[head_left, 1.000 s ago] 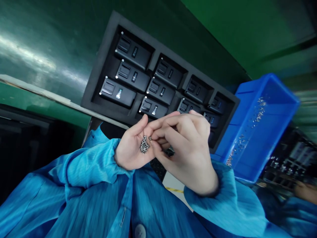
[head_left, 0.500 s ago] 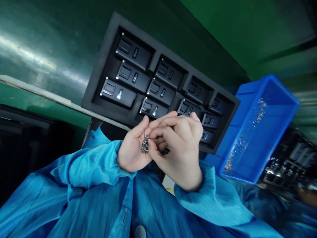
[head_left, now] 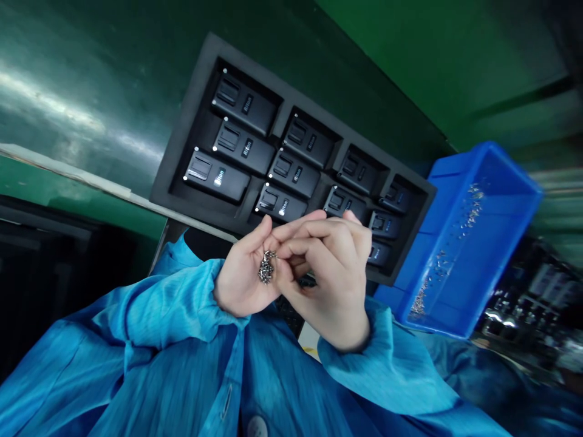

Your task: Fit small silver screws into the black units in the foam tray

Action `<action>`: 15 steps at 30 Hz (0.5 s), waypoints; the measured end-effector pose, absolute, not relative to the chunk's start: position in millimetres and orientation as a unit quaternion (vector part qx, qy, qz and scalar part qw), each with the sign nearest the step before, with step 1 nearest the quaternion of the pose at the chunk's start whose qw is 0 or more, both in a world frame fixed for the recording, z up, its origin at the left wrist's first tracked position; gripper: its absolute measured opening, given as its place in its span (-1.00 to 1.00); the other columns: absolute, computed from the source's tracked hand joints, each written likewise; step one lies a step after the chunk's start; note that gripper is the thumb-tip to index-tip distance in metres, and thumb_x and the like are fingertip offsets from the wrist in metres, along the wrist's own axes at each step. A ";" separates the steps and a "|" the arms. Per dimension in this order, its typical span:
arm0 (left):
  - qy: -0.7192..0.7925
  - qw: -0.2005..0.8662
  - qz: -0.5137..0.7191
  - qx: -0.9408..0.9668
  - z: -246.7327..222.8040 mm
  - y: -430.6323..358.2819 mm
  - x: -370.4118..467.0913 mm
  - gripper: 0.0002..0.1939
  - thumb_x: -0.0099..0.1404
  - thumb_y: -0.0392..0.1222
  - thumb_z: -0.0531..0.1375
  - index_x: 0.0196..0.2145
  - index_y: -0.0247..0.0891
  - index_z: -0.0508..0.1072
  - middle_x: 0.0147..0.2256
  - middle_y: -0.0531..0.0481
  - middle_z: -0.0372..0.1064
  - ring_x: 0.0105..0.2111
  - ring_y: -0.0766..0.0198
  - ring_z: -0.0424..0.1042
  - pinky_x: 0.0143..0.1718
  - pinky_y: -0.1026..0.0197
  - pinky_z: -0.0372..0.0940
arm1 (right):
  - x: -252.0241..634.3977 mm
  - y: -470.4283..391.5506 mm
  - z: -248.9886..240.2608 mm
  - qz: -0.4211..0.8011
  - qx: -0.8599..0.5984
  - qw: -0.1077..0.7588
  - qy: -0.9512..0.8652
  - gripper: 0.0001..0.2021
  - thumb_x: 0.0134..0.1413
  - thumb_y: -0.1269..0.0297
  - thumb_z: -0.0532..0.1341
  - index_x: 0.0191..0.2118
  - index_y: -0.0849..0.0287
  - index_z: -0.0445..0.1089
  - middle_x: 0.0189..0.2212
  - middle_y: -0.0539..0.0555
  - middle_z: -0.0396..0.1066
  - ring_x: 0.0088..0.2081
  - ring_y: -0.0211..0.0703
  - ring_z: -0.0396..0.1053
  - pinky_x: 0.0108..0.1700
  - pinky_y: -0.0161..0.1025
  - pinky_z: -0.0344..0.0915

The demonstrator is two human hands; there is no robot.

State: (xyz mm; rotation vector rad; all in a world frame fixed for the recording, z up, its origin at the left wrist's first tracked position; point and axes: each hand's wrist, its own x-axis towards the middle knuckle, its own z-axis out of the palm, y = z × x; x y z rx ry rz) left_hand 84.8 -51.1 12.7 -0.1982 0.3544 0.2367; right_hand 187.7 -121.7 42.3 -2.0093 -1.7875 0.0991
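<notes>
My left hand is cupped palm up, its fingers stretching to the right under my right hand. In its palm lies a small heap of metal screws. My right hand bends over it, thumb and forefinger pinched at a screw by the heap's upper edge. Just beyond both hands is a black foam tray with several black boxy cases marked "Riton" in its slots. Small bright screws or pins show at corners of many cases. My hands partly cover the tray's near edge.
To the right stands a tilted blue plastic bin with many loose small metal parts scattered inside. The tray rests on a dark green tabletop with a pale front edge. Blurred dark parts with shiny pieces lie beyond the bin.
My right thumb and forefinger have shifted slightly at the screws, while the left palm stays under them. The tray and bin appear slightly shifted as the view moves.
</notes>
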 end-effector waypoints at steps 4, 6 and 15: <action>0.163 0.973 0.112 -0.119 7.3 -48.6 83.8 -0.39 0.53 0.00 -0.22 0.30 -0.44 0.21 0.12 -0.15 0.43 -0.01 0.36 0.50 -0.02 0.41 0.31 | 197.9 -122.0 53.9 0.070 -0.709 0.253 -0.654 -0.88 0.05 0.46 0.26 -0.31 0.11 0.34 -0.29 0.01 0.35 -0.14 -0.13 0.37 0.13 0.04 0.30; 0.158 0.971 0.115 -0.137 5.9 -47.4 84.5 -0.39 0.53 0.00 -0.22 0.33 -0.45 0.16 0.15 -0.16 0.41 0.02 0.37 0.48 0.02 0.40 0.29 | 211.1 -119.7 59.1 0.081 -0.714 0.275 -0.639 -0.86 0.04 0.49 0.25 -0.29 0.11 0.34 -0.26 0.03 0.34 -0.14 -0.14 0.40 0.00 -0.04 0.38; 0.115 0.972 0.115 -0.169 -3.0 -44.2 78.4 -0.34 0.52 0.05 -0.23 0.40 -0.44 -0.09 0.26 -0.18 0.23 0.29 0.17 0.20 0.35 0.13 -0.06 | 316.8 -84.7 22.0 -0.057 -0.778 0.101 -0.617 -0.95 0.09 0.41 0.16 -0.32 0.13 0.33 -0.21 0.12 0.41 -0.19 -0.09 0.44 -0.22 -0.16 0.38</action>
